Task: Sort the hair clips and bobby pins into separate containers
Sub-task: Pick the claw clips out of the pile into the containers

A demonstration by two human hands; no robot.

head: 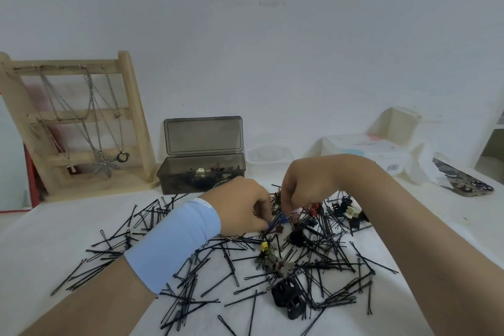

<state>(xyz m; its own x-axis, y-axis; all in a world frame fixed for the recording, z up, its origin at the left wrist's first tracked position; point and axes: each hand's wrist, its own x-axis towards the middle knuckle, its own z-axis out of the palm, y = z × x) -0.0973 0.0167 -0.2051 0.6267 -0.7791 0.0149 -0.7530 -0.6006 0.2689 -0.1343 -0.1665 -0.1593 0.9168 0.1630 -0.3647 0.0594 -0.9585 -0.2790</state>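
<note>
Picking through our heap of bobby pins (324,262) and hair clips (276,263).
Our left hand (242,206) pinched a small blue clip (272,224) in the middle. Our right hand (304,185), just beside at 1 o'clock, curled its fingers down; we could not tell what they held. The dark box (201,176) with clips stood at 12 o'clock.

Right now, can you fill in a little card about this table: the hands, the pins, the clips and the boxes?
Surface: white table
Left hand: fingers curled down in the pile; light blue wristband
Right hand: fingers curled down in the pile; what it holds is hidden
Bobby pins: black, scattered loose
Hair clips: small coloured ones mixed in; big black clip nearest
Smoky box: lid open, clips inside
Clear container: beside it, contents unclear
Wooden stand: necklaces hanging
</note>
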